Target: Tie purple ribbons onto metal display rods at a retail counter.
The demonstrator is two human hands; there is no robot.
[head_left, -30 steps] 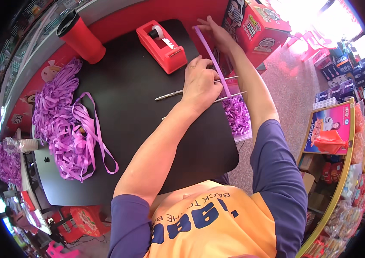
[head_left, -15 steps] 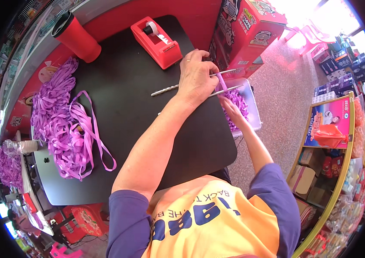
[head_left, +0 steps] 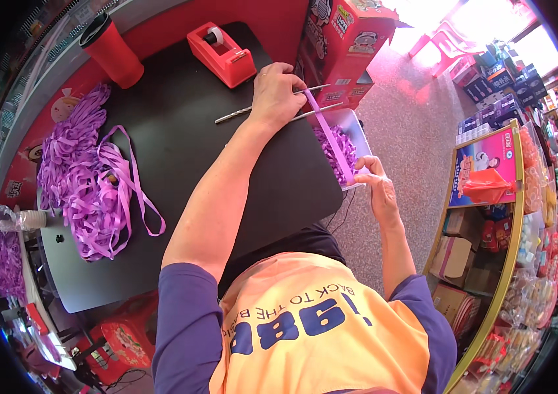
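My left hand [head_left: 276, 97] is closed on a pair of metal chopsticks [head_left: 318, 111] above the table's right edge. One of them has a spiral-patterned end poking out on the hand's left side, and their tips spread apart to the right. A flat purple ribbon [head_left: 329, 134] hangs round the tips and runs taut toward me. Its near end is pinched between the thumb and fingers of my right hand [head_left: 380, 190], beyond the table edge. Below the ribbon, a whitish plastic tub [head_left: 359, 136] holds many purple ribbon pieces [head_left: 339, 146].
On the black table [head_left: 226, 190] lie a heap of purple ribbon [head_left: 88, 177], a red tape dispenser [head_left: 226, 58], a red tumbler [head_left: 113, 52] and a silver laptop [head_left: 82, 282]. A red carton [head_left: 341, 52] stands past the far right corner; a goods shelf [head_left: 476, 256] is at right.
My right hand has drawn back from beside the chopsticks, toward me, stretching the ribbon into a long straight strip. My left hand keeps its hold. The whole view has shifted slightly.
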